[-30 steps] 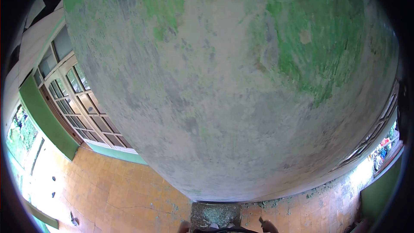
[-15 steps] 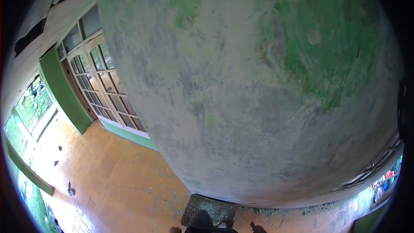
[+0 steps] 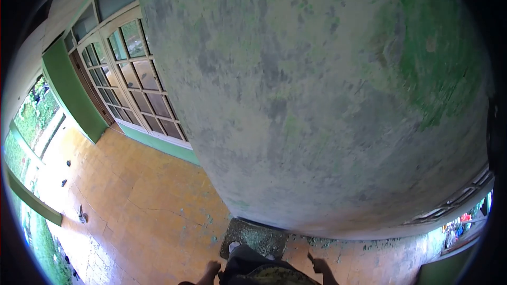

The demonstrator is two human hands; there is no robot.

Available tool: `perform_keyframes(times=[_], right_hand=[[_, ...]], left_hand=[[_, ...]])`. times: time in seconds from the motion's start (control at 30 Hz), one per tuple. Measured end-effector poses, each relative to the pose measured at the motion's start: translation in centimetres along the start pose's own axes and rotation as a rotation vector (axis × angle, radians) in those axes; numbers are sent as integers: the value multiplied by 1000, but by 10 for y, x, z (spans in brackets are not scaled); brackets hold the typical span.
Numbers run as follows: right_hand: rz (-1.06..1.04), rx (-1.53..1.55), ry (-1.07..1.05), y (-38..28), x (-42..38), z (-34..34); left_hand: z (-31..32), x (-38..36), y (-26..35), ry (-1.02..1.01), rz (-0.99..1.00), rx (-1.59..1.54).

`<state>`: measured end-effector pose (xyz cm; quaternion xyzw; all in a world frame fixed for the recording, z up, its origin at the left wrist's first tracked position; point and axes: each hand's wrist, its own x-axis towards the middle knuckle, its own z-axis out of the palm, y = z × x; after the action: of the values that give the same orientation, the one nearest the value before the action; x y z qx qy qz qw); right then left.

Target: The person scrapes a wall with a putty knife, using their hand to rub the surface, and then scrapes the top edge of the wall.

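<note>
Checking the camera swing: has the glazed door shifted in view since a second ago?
Yes. The glazed door now sits further right and higher in the picture, and the peeling wall covers less of the left side; the view has turned, not the door.

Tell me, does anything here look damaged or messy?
Yes. The wall has lost most of its green paint, leaving grey, blotchy plaster. Flakes of debris lie scattered along its foot, and the orange floor tiles are cracked. The left hand and right hand show only at the frame's bottom edge.
</note>
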<state>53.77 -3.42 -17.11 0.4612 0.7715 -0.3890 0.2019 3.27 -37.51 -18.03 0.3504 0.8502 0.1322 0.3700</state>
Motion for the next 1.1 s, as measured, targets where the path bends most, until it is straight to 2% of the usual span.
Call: perform_keyframes(times=[0.03, 0.07, 0.1, 0.13, 0.17, 0.2, 0.23, 0.27, 0.3, 0.37, 0.43, 0.5, 0.53, 0.57, 0.6, 0.67, 0.7, 0.77, 0.8, 0.87, 0.9, 0.93, 1.0, 1.1], right_hand=[[-218, -263, 152, -20, -2, -17], [-61, 151, 193, -21, 16, -15], [145, 303, 121, -49, 17, -35], [387, 621, 151, -130, -16, -86], [405, 598, 150, -146, -6, -96], [282, 535, 189, -186, -21, -120], [159, 472, 229, -232, -36, -142], [-13, 467, 323, -248, -28, -146], [-179, 461, 414, -262, -22, -146], [-330, 406, 503, -348, -59, -185], [-461, 323, 616, -431, -105, -225], [-448, 364, 594, -495, -150, -257], [-428, 381, 598, -516, -164, -264], [-504, 399, 696, -534, -174, -270], [-577, 413, 797, -547, -179, -272], [-549, 472, 871, -565, -180, -273], [-551, 510, 935, -571, -179, -273], [-558, 589, 980, -578, -168, -270], [-590, 658, 1009, -580, -165, -268], [-517, 677, 989, -589, -171, -266], [-467, 691, 953, -594, -174, -264], [-452, 699, 963, -596, -173, -262], [-495, 647, 1034, -601, -172, -257], [-498, 639, 969, -606, -175, -265]], left_hand=[[-9, 32, -4, -79, 45, 101], [-34, 50, 26, -175, -286, -81], [-50, 64, 41, -30, -198, -127], [-54, 97, 34, -26, 40, 38], [-71, 111, 43, -23, 228, 96], [-91, 132, 65, -18, 414, 150], [-106, 144, 85, 45, 495, 22], [-124, 152, 113, 102, 575, -105], [-178, 130, 180, -100, 483, 51], [-243, 88, 270, -249, 214, -560], [-280, 66, 323, -366, 425, -895], [-314, 41, 362, -525, 473, -1285], [-335, 20, 379, -549, 545, -1359], [-354, 2, 396, -573, 617, -1432], [-369, -10, 409, -601, 604, -1418], [-393, -23, 431, -462, 872, -1195], [-404, -24, 439, -491, 868, -1187], [-418, -22, 454, -439, 835, -890], [-420, -20, 462, -466, 836, -886], [-416, -20, 479, -406, 979, -1026], [-410, -22, 485, -470, 948, -1195], [-413, -25, 486, -489, 945, -1188], [-420, -31, 485, -666, 872, -1370], [-423, -29, 478, -626, 817, -1403]])
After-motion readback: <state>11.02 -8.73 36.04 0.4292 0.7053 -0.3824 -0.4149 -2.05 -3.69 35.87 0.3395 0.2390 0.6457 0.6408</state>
